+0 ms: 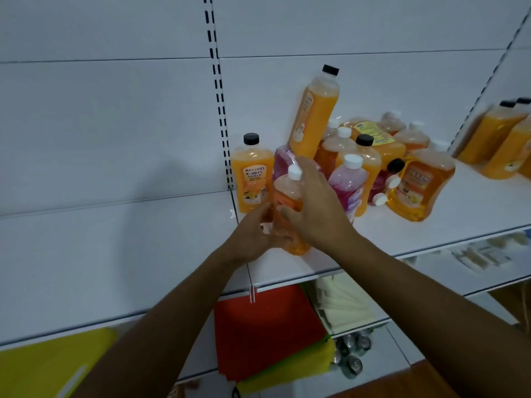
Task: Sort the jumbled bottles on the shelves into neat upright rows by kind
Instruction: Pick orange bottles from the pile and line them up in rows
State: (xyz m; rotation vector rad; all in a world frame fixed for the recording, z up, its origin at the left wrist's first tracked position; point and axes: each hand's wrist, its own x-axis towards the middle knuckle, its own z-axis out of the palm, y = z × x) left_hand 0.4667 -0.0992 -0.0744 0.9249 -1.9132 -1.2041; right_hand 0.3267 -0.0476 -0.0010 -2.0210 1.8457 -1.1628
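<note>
Both my hands hold a small orange bottle with a white cap [288, 202] just above the front of the white shelf [416, 225]. My left hand [253, 234] grips its lower left side, my right hand [316, 205] wraps its right side. Behind it stands an upright orange bottle with a black cap [253, 173]. A tall orange bottle [314, 116] leans tilted over a pink bottle [283, 160]. To the right is a jumble of orange and pink bottles [373, 156], several of them lying down, with a wide amber bottle [419, 185] at its edge.
More orange black-capped bottles [500, 139] lean at the far right of the shelf. A slotted upright [219, 96] divides the back panel. Below hang red [267, 331] and yellow [51, 366] sheets, cream packs [344, 305] and metal cans [353, 354].
</note>
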